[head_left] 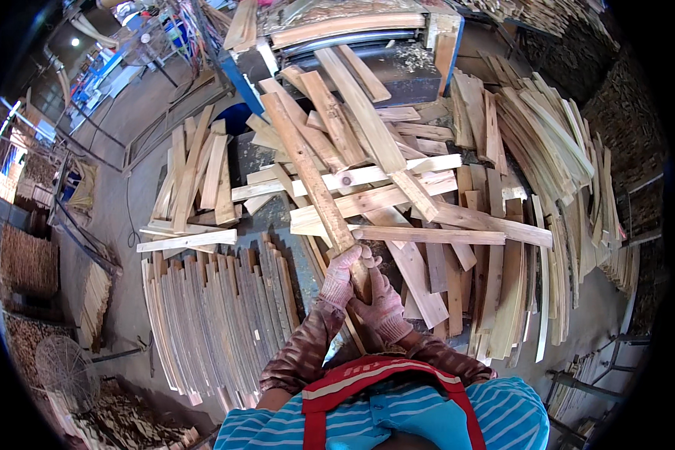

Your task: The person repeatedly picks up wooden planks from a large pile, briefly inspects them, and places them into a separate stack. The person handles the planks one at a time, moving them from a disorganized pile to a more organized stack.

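A long wooden board [307, 169] with bark-brown patches runs from close to my body out over a loose heap of boards. Gloved, my left hand [343, 276] wraps round its near part from the left. On the other side my right hand [383, 304], also gloved, grips the same board a little nearer to me. Under and beyond it lie crossed pale planks, among them a knotty plank [382, 174] and a narrow plank [435, 236] just right of my hands.
A machine with a roller [345, 43] stands at the far side, boards lying on its front. Rows of stacked boards [210, 315] lie at left; larger stacks [547, 142] curve along the right. A round wire-guarded fan [66, 373] stands at lower left.
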`<state>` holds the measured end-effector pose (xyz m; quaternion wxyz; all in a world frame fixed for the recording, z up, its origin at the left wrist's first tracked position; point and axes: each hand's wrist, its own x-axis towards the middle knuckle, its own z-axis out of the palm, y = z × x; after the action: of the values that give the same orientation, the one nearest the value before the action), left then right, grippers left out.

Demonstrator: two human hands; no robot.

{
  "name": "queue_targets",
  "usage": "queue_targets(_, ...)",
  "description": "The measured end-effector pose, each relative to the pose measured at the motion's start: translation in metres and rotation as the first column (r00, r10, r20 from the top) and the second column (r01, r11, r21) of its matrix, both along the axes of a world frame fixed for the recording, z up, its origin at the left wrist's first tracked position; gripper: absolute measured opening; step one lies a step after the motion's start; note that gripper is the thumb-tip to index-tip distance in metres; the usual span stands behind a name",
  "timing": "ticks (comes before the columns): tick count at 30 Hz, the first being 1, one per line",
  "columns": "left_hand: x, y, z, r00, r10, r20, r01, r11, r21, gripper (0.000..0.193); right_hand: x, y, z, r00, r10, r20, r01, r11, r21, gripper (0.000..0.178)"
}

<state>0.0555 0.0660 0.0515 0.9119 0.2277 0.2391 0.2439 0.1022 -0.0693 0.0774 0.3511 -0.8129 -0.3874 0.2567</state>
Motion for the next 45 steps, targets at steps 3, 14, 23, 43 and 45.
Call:
queue_targets(3,-0.002,-0.006,0.024,0.999,0.008,0.038,-0.006,0.998,-0.058,0.034,-0.006,-0.005,0.003,1.000,-0.014,-0.020,0.015,0.996,0.088,0.099)
queue_targets(14,-0.005,0.000,0.020,0.999,-0.050,0.022,0.051,0.998,-0.036,0.068,-0.011,-0.016,-0.006,0.918,-0.071,-0.391,0.180,0.952,0.248,0.058)
queue_targets(23,0.009,-0.016,0.030,0.970,-0.039,-0.241,-0.002,0.986,-0.167,0.070,-0.007,-0.021,0.026,0.999,0.033,0.023,-0.027,0.977,-0.212,0.113)
queue_targets(43,-0.054,-0.107,-0.121,-0.184,0.479,-0.858,0.610,0.740,0.283,0.133,0.144,-0.175,-0.035,0.688,-0.701,-0.187,0.725,0.666,0.173,0.096)
queue_targets(45,-0.048,-0.105,-0.123,-0.208,0.426,-0.880,0.545,0.798,0.257,0.134,0.170,-0.192,-0.052,0.627,-0.772,-0.102,0.774,0.603,0.191,0.098)
